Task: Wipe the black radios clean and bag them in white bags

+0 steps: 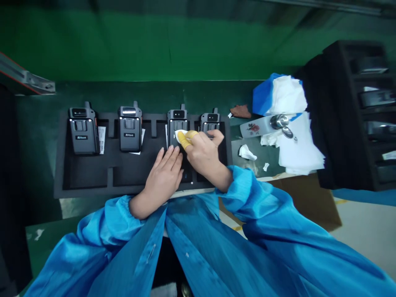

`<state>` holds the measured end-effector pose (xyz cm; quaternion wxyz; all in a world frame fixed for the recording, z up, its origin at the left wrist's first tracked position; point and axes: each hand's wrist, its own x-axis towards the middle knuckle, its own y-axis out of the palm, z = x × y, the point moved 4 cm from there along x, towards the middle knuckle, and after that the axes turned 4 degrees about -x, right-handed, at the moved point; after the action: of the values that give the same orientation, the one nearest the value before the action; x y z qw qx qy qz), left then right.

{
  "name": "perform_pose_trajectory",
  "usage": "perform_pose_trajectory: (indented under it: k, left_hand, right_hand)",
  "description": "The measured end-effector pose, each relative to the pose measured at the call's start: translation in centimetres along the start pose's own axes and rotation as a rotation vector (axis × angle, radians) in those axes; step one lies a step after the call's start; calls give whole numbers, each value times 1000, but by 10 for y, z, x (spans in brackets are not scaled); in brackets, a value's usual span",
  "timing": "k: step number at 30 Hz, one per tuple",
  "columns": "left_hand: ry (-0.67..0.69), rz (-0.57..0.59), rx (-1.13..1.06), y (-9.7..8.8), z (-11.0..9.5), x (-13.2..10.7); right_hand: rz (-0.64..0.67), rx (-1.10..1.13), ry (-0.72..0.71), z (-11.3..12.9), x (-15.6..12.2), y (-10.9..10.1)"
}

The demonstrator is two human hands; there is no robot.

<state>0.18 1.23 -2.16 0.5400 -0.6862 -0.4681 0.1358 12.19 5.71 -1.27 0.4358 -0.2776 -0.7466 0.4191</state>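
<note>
A black foam tray (89,181) holds several black handheld radios lying in a row. My right hand (202,154), with a yellow finger cot on the forefinger, pinches a small white wipe (180,134) against the third radio (177,123) from the left. My left hand (163,173) lies flat with its fingers stretched out on the tray just below that radio. The radio at the far left (83,131) and the second one (130,128) lie untouched. The fourth radio (210,121) is partly hidden behind my right hand.
To the right lie a stack of white wipes (297,144) with a blue pack (262,97), a metal-capped bottle (280,122) and crumpled wipe scraps (246,152). A black slotted rack (359,115) stands at the far right. A green wall (154,45) backs the bench.
</note>
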Motion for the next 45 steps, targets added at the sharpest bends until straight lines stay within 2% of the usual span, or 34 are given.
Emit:
perform_pose_trajectory:
  k: [3,5,8,10,13,17,21,25,28,31,34,37,39,41,45]
  left_hand:
    - [-11,13,-19,3,1,0]
    - [-19,29,-34,5,0,0]
    - [-33,45,-55,4,1,0]
    - [-34,13,-68,-4,4,-2]
    - [-112,-80,-56,-25,23,-13]
    - [-355,-157,22,-45,57,-36]
    - [-396,-150,8,-41,65,-46]
    - [-381,-140,44,-37,59,-45]
    - [-349,-98,46,-36,57,-43]
    - [-345,-87,48,-35,58,-43]
    - [-344,-96,58,-36,58,-43]
    - [-327,-116,74,-38,57,-42]
    - [-314,-125,82,-39,56,-41]
    - [-305,-129,84,-39,56,-41]
    - [-317,-115,91,-39,56,-41]
  right_hand:
    - [-23,47,-55,9,5,2]
    - [19,48,-34,8,4,5]
    - [112,43,65,-8,-6,6]
    - [109,44,132,-22,-12,3]
    - [43,26,215,-41,-14,-3]
    - [-12,73,246,-48,8,-4]
    - [7,184,171,-27,58,5]
    - [118,253,53,14,110,19]
    - [210,277,-71,45,133,27]
    - [263,297,-219,60,136,31]
    - [244,307,-314,50,128,34]
    - [200,269,-232,26,121,38]
    - [168,230,-152,20,119,38]
    - [149,219,-147,27,117,36]
    - [169,249,-267,48,111,32]
